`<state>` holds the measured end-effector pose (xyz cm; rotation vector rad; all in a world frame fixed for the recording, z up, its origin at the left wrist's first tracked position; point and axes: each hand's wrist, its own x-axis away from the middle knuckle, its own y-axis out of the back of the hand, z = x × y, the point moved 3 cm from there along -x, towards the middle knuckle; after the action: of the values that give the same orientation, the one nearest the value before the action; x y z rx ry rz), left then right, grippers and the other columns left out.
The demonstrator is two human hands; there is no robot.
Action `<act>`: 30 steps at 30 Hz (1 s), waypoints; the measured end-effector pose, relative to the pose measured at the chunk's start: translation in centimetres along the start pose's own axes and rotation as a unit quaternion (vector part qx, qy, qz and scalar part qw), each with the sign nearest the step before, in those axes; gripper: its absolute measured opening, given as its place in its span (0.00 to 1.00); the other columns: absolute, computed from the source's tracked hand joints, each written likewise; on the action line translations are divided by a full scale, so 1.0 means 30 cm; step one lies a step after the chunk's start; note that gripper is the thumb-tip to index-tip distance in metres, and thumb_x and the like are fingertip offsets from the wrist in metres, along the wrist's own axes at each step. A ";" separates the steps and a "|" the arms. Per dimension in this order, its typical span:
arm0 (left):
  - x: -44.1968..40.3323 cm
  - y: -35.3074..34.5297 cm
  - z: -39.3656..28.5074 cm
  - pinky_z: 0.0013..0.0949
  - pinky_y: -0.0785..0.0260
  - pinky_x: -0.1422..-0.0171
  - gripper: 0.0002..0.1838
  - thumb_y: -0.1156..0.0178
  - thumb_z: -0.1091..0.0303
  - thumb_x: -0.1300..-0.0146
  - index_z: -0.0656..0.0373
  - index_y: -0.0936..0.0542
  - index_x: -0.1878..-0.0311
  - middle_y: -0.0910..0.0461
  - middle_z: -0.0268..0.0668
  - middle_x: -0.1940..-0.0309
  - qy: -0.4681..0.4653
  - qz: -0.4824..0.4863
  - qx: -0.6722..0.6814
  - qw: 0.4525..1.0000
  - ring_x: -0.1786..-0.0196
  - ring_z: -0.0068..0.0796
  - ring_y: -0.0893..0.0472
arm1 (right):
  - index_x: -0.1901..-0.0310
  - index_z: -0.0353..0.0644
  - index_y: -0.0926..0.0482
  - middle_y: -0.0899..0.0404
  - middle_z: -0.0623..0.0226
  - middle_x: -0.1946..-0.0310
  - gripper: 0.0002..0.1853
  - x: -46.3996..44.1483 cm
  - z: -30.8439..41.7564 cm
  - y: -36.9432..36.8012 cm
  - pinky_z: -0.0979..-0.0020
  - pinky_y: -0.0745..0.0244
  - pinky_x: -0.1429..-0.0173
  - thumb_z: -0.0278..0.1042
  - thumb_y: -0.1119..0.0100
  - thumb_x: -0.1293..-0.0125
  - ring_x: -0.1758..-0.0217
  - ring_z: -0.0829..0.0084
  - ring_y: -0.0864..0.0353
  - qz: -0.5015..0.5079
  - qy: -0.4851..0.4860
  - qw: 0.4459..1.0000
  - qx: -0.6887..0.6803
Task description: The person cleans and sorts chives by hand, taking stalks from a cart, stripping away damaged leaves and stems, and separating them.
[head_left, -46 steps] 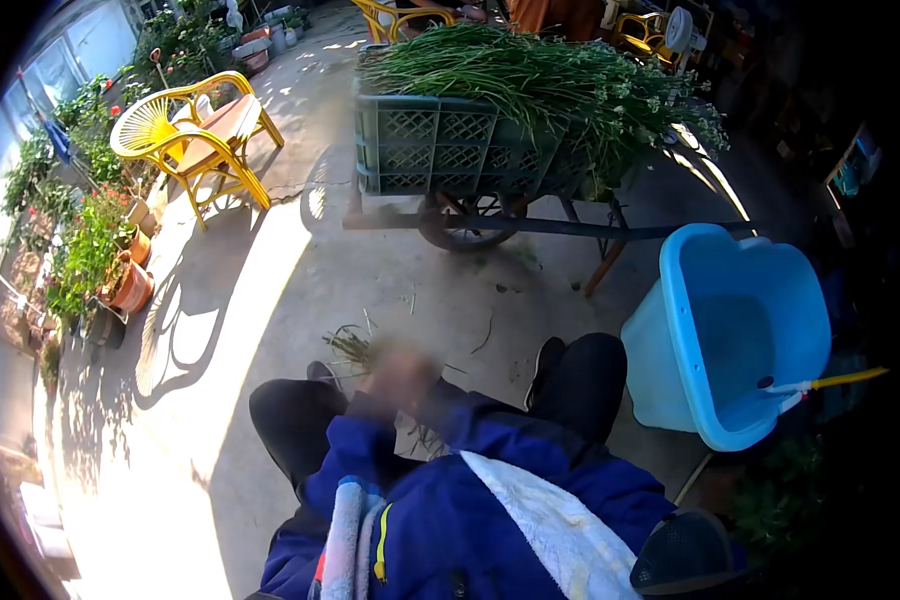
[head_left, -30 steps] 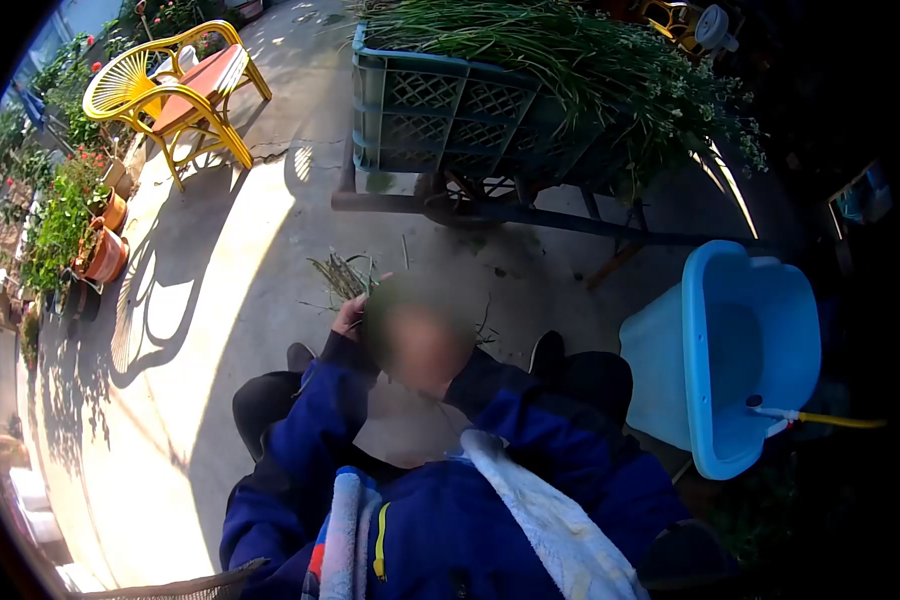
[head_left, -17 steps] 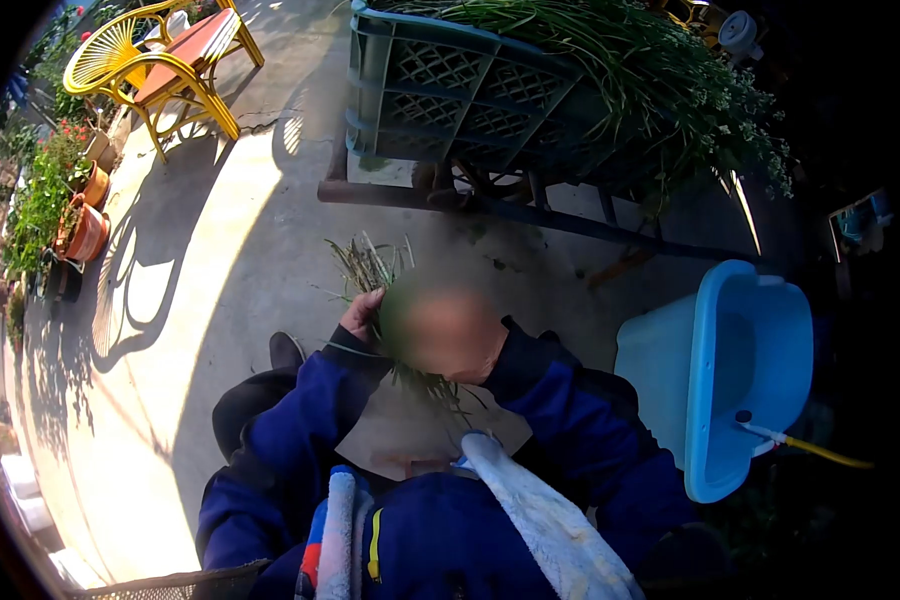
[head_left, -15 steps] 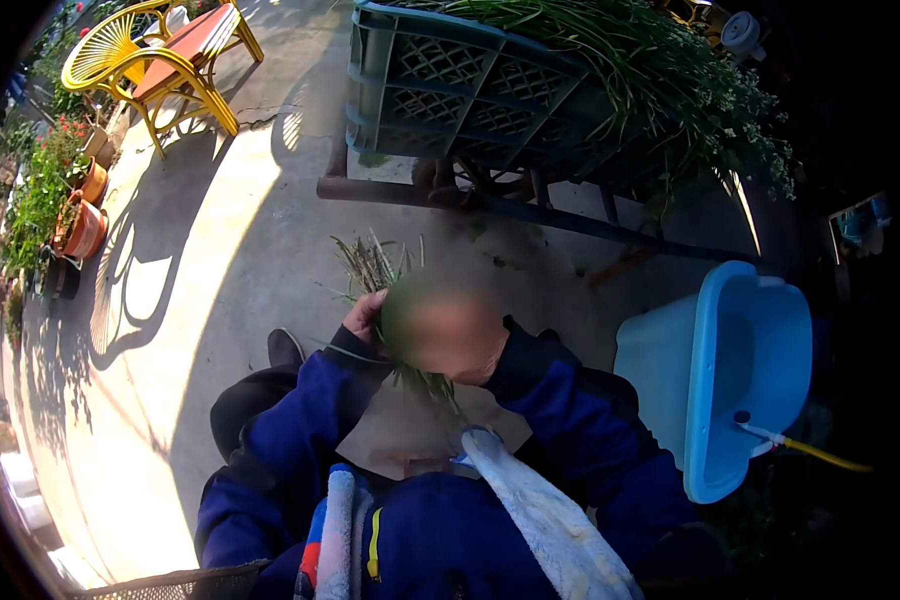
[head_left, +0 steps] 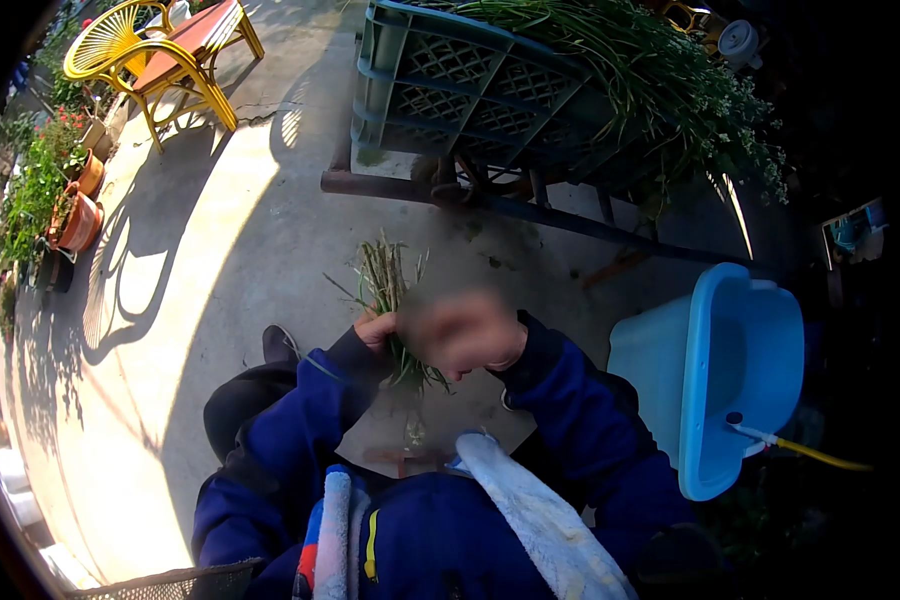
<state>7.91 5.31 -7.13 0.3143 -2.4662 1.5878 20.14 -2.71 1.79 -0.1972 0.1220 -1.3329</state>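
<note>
A bunch of thin green stalks (head_left: 382, 280) with pale, ragged ends stands up between my hands, above the concrete floor. My left hand (head_left: 375, 330) is closed around the left side of the bunch. Close against its right side is my right hand (head_left: 482, 335); a blurred patch smears its fingers, so their grip cannot be made out. Green leaf ends hang below the hands. A light fluffy towel (head_left: 530, 510) lies down my front, over a dark blue jacket (head_left: 425, 535).
A green plastic crate (head_left: 440, 90) heaped with long green leaves (head_left: 620, 60) rests on a metal-framed cart (head_left: 380, 186). To the right stands a light blue tub (head_left: 705, 400) with a yellow hose (head_left: 825, 458). A yellow chair (head_left: 160, 65) and flowerpots (head_left: 78, 225) are at the left.
The bunch now stands more upright, with its stalk ends bunched closer together. My right hand has shifted slightly to the right, and the leaf ends below have moved.
</note>
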 end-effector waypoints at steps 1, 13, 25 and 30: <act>0.002 0.010 0.005 0.39 0.36 0.43 0.20 0.52 0.68 0.45 0.68 0.30 0.50 0.26 0.46 0.53 0.000 -0.009 0.009 1.000 0.50 0.38 0.26 | 0.58 0.40 0.24 0.23 0.64 0.71 0.16 0.001 -0.014 0.029 0.75 0.27 0.66 0.21 0.43 0.52 0.70 0.75 0.23 -0.034 0.057 0.998 0.016; -0.004 -0.027 0.037 0.38 0.33 0.46 0.20 0.50 0.65 0.45 0.66 0.29 0.50 0.25 0.43 0.56 0.059 0.013 0.070 0.996 0.54 0.35 0.24 | 0.75 0.39 0.27 0.26 0.64 0.76 0.07 -0.003 -0.126 0.093 0.73 0.33 0.69 0.33 0.44 0.47 0.72 0.73 0.27 -0.190 -0.026 0.934 0.302; -0.028 -0.009 0.049 0.40 0.34 0.46 0.20 0.50 0.65 0.44 0.66 0.30 0.50 0.25 0.43 0.55 0.046 -0.037 0.059 0.997 0.54 0.36 0.24 | 0.69 0.40 0.25 0.26 0.60 0.69 0.07 0.032 -0.204 0.159 0.64 0.32 0.60 0.33 0.47 0.46 0.65 0.66 0.27 -0.263 0.143 0.868 0.396; -0.028 0.034 0.082 0.36 0.30 0.50 0.19 0.49 0.69 0.45 0.65 0.30 0.50 0.24 0.41 0.57 0.065 -0.069 -0.015 0.995 0.56 0.33 0.23 | 0.51 0.39 0.30 0.30 0.58 0.53 0.15 0.037 -0.243 0.148 0.66 0.36 0.45 0.37 0.58 0.36 0.49 0.68 0.31 -0.173 0.069 0.927 0.327</act>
<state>8.32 3.54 -9.25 0.3577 -2.3154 1.4666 23.17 -3.32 -6.24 0.4624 -0.2539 -1.6658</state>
